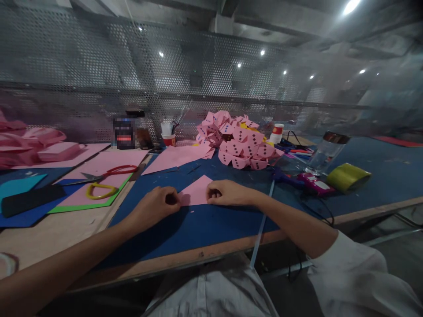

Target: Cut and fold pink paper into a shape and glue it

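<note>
A small pink sheet of paper, folded to a triangle with its tip pointing away from me, lies on the blue table mat. My left hand pinches its left corner between thumb and fingertips. At the right corner my right hand closes on the paper in the same way, fingers curled. Just beyond are larger pink sheets and a heap of folded pink paper pieces with dark dot marks.
To the left, red-handled scissors and yellow-handled scissors rest on coloured sheets. A glass jar, a yellow tape roll and a purple glue gun stand or lie right. Paper cups and a perforated metal screen are behind.
</note>
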`<control>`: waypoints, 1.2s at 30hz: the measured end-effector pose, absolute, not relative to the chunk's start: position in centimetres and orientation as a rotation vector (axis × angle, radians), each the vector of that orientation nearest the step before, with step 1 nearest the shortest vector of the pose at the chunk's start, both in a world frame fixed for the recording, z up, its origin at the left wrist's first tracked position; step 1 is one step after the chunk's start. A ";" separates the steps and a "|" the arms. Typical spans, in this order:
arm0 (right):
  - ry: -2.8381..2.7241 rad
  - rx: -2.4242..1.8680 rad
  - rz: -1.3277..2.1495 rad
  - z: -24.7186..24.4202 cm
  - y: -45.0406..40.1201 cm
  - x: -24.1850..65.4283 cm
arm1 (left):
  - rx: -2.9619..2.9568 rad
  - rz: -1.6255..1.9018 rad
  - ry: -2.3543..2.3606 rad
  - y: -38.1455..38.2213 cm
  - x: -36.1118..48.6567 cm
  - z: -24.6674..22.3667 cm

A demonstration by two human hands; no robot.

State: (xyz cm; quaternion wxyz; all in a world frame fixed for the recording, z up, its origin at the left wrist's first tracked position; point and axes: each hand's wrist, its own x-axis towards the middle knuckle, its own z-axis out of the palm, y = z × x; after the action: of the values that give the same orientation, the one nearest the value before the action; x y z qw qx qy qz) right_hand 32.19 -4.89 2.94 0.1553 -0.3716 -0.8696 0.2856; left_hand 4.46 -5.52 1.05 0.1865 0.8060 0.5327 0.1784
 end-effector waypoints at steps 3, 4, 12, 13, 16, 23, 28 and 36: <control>-2.496 -1.070 0.814 3.0 -4.9 32.2 | 2.269 0.496 1.503 -5.6 4.3 1.1; -2.497 -1.076 0.807 3.0 -4.9 32.2 | 2.273 0.494 1.510 -5.6 4.3 1.2; -2.498 -1.074 0.803 3.1 -5.0 32.2 | 2.253 0.475 1.550 -5.5 3.8 1.2; -2.499 -1.073 0.803 3.1 -5.0 32.2 | 2.246 0.478 1.553 -5.5 3.7 1.1; -2.499 -1.077 0.807 3.1 -5.0 32.2 | 2.223 0.502 1.545 -5.4 3.2 1.1; -2.495 -1.082 0.809 3.2 -5.1 32.1 | 2.262 0.485 1.565 -5.4 2.2 1.1; -2.505 -1.077 0.789 3.1 -5.0 32.2 | 2.258 0.476 1.589 -5.6 1.5 1.4; -2.504 -1.064 0.801 3.0 -4.9 32.3 | 2.257 0.464 1.612 -5.6 0.9 1.6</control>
State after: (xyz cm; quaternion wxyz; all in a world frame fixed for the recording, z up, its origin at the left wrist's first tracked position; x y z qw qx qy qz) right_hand 32.28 -4.93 2.96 0.1521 -0.3709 -0.8726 0.2790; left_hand 0.86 -5.62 1.62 0.1639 0.7918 0.5654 0.1628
